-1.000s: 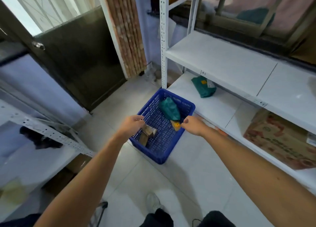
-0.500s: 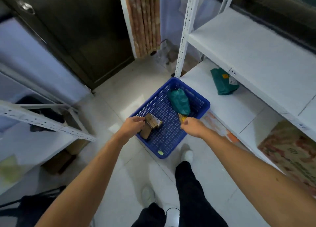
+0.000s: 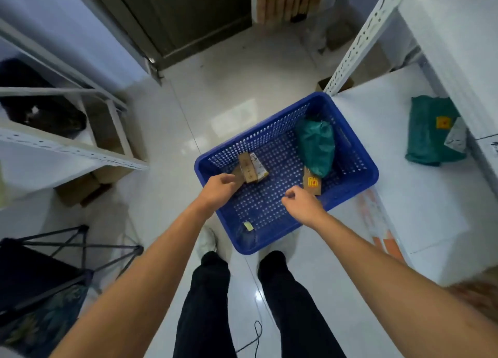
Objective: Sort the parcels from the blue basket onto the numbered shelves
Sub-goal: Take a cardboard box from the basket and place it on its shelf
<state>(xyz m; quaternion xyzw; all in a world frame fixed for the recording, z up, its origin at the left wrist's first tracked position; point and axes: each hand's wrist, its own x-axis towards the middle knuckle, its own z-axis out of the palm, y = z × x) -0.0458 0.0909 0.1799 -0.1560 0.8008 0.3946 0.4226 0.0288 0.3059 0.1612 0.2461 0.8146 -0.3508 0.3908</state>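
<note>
Blue perforated plastic basket (image 3: 347, 188) on the pale tiled floor, seen from above. The left hand (image 3: 219, 188) reaches over its near-left rim, fingers curled around the near end of a small brown cardboard box (image 3: 250, 167). The right hand (image 3: 301, 201) hovers loosely curled and empty; just beyond its fingertips lies a flat brown parcel with a yellow label (image 3: 312, 183), and farther on a crumpled green plastic mailer (image 3: 316, 147). A second green mailer (image 3: 433, 131) rests on the white low shelf (image 3: 431, 209), well right of the right hand.
</note>
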